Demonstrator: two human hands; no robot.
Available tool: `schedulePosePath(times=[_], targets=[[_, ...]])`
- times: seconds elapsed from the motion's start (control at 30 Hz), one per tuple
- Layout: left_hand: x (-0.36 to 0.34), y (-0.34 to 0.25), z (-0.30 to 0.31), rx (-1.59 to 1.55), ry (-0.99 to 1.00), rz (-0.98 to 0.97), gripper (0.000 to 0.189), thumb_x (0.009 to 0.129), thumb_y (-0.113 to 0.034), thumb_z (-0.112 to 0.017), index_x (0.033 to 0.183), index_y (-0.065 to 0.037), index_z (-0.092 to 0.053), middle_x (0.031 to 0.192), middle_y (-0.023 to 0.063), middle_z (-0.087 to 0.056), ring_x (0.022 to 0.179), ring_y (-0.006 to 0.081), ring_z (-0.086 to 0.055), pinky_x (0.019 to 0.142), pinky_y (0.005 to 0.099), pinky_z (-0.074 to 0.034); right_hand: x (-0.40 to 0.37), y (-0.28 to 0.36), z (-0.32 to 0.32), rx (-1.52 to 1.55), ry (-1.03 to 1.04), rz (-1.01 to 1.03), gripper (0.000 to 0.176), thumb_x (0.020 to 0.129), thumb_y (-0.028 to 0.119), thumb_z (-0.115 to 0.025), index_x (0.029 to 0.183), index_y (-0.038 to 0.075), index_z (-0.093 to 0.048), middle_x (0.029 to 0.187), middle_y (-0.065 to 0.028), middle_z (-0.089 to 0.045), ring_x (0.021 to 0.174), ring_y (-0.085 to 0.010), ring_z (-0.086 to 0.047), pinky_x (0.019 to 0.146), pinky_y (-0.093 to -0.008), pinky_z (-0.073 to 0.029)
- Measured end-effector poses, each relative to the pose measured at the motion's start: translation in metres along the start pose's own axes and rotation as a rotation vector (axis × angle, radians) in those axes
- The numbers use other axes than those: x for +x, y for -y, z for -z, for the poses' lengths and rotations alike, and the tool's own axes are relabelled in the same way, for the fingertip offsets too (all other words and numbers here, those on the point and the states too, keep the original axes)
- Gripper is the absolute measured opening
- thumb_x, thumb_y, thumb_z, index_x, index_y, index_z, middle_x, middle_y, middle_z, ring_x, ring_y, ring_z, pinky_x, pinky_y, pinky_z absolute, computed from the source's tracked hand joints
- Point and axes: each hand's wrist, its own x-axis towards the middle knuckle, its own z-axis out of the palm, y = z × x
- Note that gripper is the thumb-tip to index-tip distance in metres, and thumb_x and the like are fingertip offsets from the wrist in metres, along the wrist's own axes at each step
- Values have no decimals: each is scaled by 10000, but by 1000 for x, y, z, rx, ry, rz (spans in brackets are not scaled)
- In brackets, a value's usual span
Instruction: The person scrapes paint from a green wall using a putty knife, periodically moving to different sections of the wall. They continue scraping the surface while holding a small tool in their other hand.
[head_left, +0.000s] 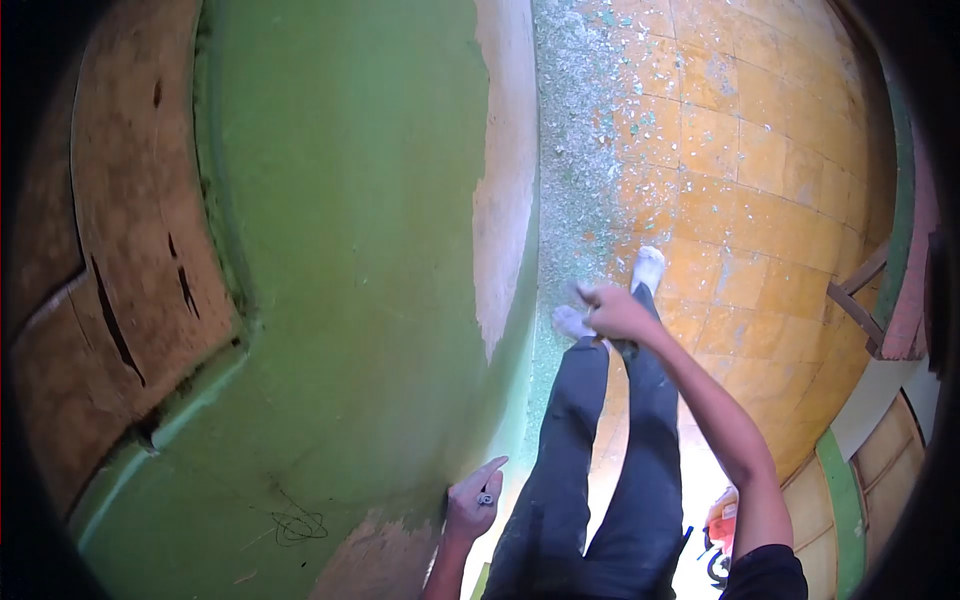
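Note:
My right hand (615,312) is out over my lower legs, its fingers mostly curled and one digit pointing toward the wall. Whatever those fingers hold, if anything, is hidden. Close against the green wall (350,230), at the bottom, my left hand (472,508) has bent fingers, with one digit stretched out. A small round metallic thing (485,499) shows at its fingers; I cannot tell whether it is a ring or part of a held object. A long pale patch (505,170) of bare wall runs above the floor line.
Paint flakes and dust (580,150) lie thickly along the wall's foot and spread over the orange tiled floor (760,190). My dusty feet (648,268) stand on the floor. A brown panel (150,200) is at the left; a red object (722,520) is at the lower right.

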Motion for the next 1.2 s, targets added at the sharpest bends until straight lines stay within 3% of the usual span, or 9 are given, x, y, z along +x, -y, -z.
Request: schedulePosePath(times=[0.13, 0.23, 0.37, 0.5, 0.57, 0.6, 0.67, 0.9, 1.2], targets=[[7, -13, 0, 20, 15, 80, 214, 945, -59, -630, 1138, -22, -715, 790, 198, -667, 576, 234, -616, 574, 340, -492, 0, 83, 108, 703, -334, 166, 694, 878, 104, -536, 1552, 113, -370, 806, -83, -596, 659, -163, -634, 603, -307, -571], [17, -27, 3, 26, 50, 170, 221, 953, -70, -628, 1155, -33, -711, 664, 158, -558, 508, 181, -487, 525, 324, -430, -2, 133, 127, 512, -353, 209, 663, 944, 162, -540, 1572, 270, -356, 684, 35, -469, 549, -96, -494, 497, -284, -477], [45, -52, 12, 4, 116, 247, 240, 959, -86, -629, 1185, -46, -701, 606, 107, -453, 511, 134, -414, 516, 301, -397, -14, 142, 30, 103, -259, 489, 795, 837, 34, -518, 1573, 261, -320, 708, -275, -538, 641, -429, -571, 744, -499, -478], [71, -66, 24, -30, 150, 235, 253, 963, -92, -629, 1202, -45, -695, 616, 82, -433, 527, 113, -401, 517, 291, -380, -12, 152, 27, 193, -327, 488, 847, 769, -23, -507, 1554, 262, -365, 747, -302, -556, 672, -455, -574, 733, -513, -465], [73, -68, 21, -43, 144, 225, 253, 976, -110, -616, 1210, -60, -698, 631, 50, -399, 546, 103, -377, 520, 279, -344, -6, 165, 60, 127, -224, 372, 857, 747, -46, -502, 1546, 240, -386, 774, -313, -561, 695, -457, -576, 742, -515, -459], [75, -71, 19, -78, 122, 205, 254, 972, -103, -618, 1209, -63, -701, 629, 50, -408, 549, 100, -383, 521, 281, -350, -8, 162, 54, 138, -270, 408, 832, 766, -49, -455, 1544, 240, -400, 852, -303, -575, 621, -339, -544, 932, -449, -474], [67, -62, 16, -83, 111, 147, 254, 971, -97, -615, 1207, -57, -701, 630, 48, -417, 545, 97, -385, 518, 281, -351, -24, 151, 7, 215, -397, 557, 861, 735, -60, -461, 1540, 236, -400, 765, -300, -554, 653, -404, -567, 787, -473, -468], [82, -72, 19, -67, 178, 257, 256, 955, -66, -631, 1199, -27, -695, 639, 90, -531, 539, 125, -470, 546, 288, -435, -2, 164, 45, 179, -305, 376, 861, 727, -58, -436, 1542, 218, -399, 1286, -236, -575, 759, -349, -665, 775, -353, -525], [81, -71, 22, -78, 176, 231, 248, 956, -56, -629, 1192, -13, -694, 742, 120, -635, 571, 141, -540, 587, 291, -465, 14, 157, 38, 142, -478, 587, 870, 728, -38, -440, 1550, 243, -380, 1041, -242, -656, 643, -303, -622, 717, -375, -511]])
